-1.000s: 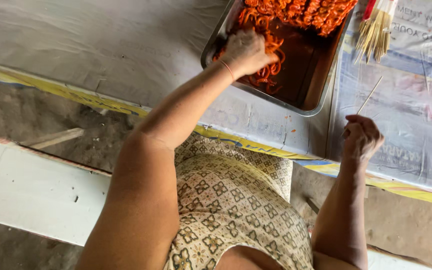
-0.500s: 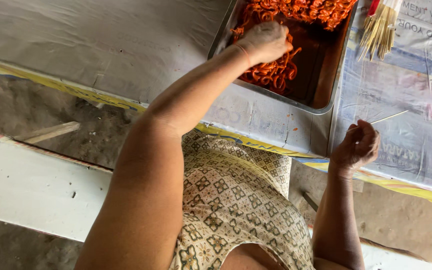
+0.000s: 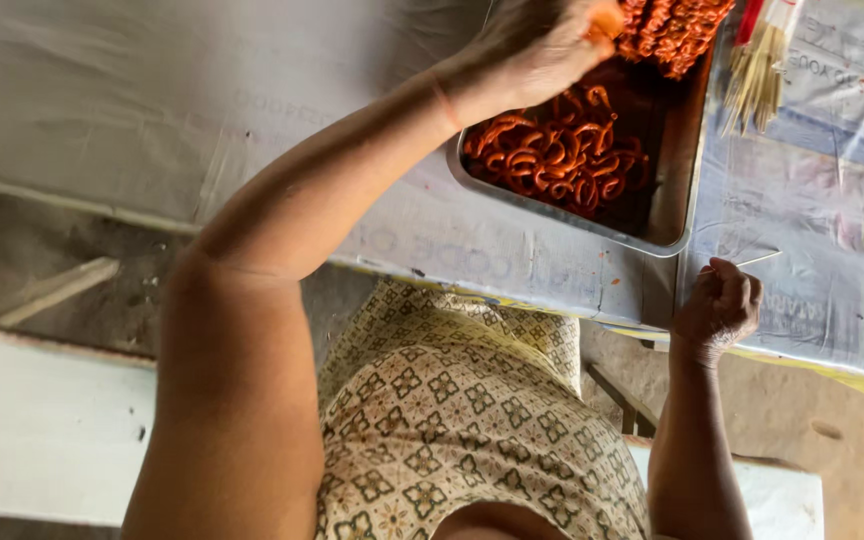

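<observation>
A metal tray on the table holds several curled orange-red food pieces. My left hand is raised over the tray's far side, fingers pinched on one orange piece. At the table's near edge, to the right of the tray, my right hand is closed around a thin wooden skewer whose tip points right. The top frame edge cuts off part of my left hand.
A bundle of wooden skewers lies to the right of the tray. Printed plastic sheeting covers the table. My patterned clothing fills the lower middle. A white bench and a dirt floor lie at the left.
My left hand has risen out of the pile in the tray with one orange piece pinched in it. My right hand stays by the table edge with the skewer.
</observation>
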